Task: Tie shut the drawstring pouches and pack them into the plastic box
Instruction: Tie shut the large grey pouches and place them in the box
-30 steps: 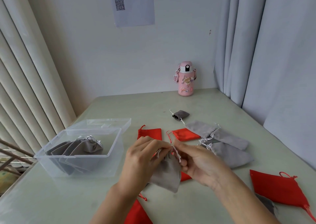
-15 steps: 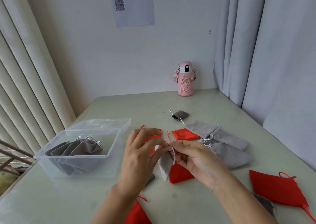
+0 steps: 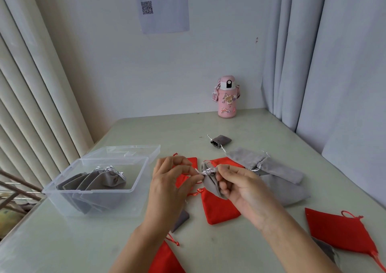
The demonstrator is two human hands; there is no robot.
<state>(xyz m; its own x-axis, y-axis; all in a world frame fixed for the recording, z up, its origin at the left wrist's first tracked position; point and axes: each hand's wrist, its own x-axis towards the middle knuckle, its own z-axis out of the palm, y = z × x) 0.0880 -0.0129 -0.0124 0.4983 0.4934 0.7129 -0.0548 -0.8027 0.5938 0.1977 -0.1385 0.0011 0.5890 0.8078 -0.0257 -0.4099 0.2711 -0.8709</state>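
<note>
Head view looks down on my two hands meeting above the middle of the desk [image 3: 250,126]. Between them hangs a grey pouch [image 3: 211,184], its mouth gathered at the top and its body drooping against my right palm. My left grip [image 3: 169,185] is narrow, thumb and forefinger pinching one end of the white drawstring [image 3: 205,171] just left of the pouch's mouth. My right grip [image 3: 240,187] pinches the cord on the other side of the mouth, its lower fingers curled behind the cloth. So the pouch sits right between both grips, touching each.

The plastic box [image 3: 62,201] stands open to the left of my left grip, near it but apart, with its clear lid [image 3: 125,151] lying flat behind it. Several tied grey pouches [image 3: 100,181] lean inside it.

Beneath my hands a red pouch [image 3: 221,208] lies flat on the desk, and two more red pouches [image 3: 225,162] show just behind my fingers. Loose grey pouches [image 3: 271,168] overlap beside my right grip. A small dark grey pouch [image 3: 221,140] lies farther back. Another red one [image 3: 342,229] lies near the desk's right edge, and one more [image 3: 165,260] shows between my forearms. A pink bottle [image 3: 227,97] stands upright at the back, against the wall.
</note>
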